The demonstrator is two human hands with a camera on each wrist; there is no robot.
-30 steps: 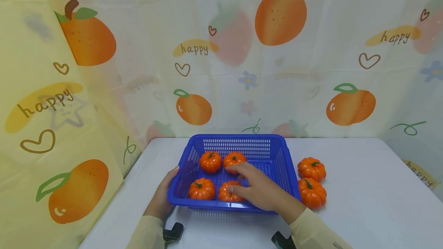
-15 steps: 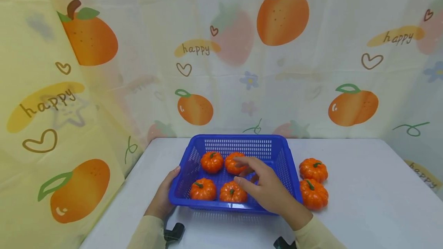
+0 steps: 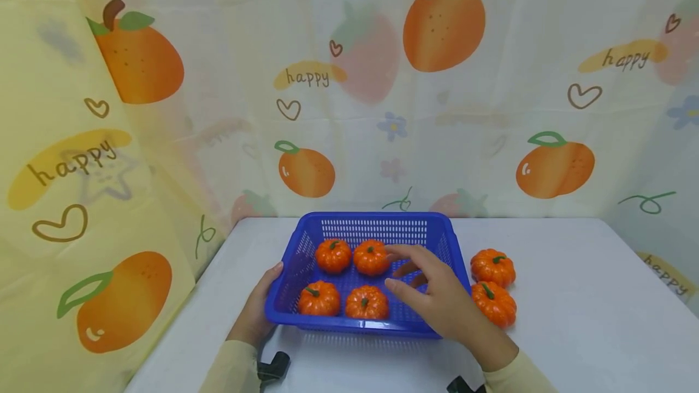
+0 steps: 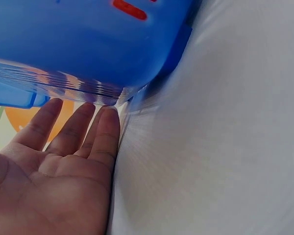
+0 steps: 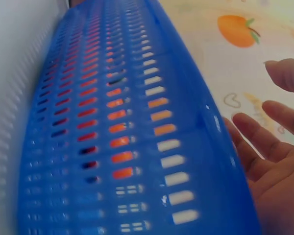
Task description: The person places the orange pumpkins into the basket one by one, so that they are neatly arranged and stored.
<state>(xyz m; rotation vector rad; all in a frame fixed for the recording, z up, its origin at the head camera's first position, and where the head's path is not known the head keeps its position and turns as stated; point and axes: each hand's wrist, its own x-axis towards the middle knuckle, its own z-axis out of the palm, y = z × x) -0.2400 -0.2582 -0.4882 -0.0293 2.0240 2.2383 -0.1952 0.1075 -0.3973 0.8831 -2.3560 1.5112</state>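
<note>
A blue plastic basket (image 3: 455, 241) with slotted walls stands on the table, holding several small orange pumpkins with green stems, among them a back-left pumpkin (image 3: 333, 256) and a front-right pumpkin (image 3: 367, 302). At the basket's left side is my left hand (image 3: 255, 308); in the left wrist view its fingers (image 4: 107, 132) are extended, tips at the wall below the rim. Over the basket's right part hovers my right hand (image 3: 437, 296), fingers spread and loosely bent with nothing between them, just right of the back-right pumpkin (image 3: 371, 258).
Outside the basket on the right, two more pumpkins lie close together, a rear pumpkin (image 3: 493, 267) and a nearer pumpkin (image 3: 494, 304) partly behind my right forearm. The white table (image 3: 590, 296) ends at a fruit-printed curtain (image 3: 360, 156) at the back.
My right hand has drawn away from the two right-hand pumpkins in the basket, moving right and uncovering them. The left hand stays at the basket's side.
</note>
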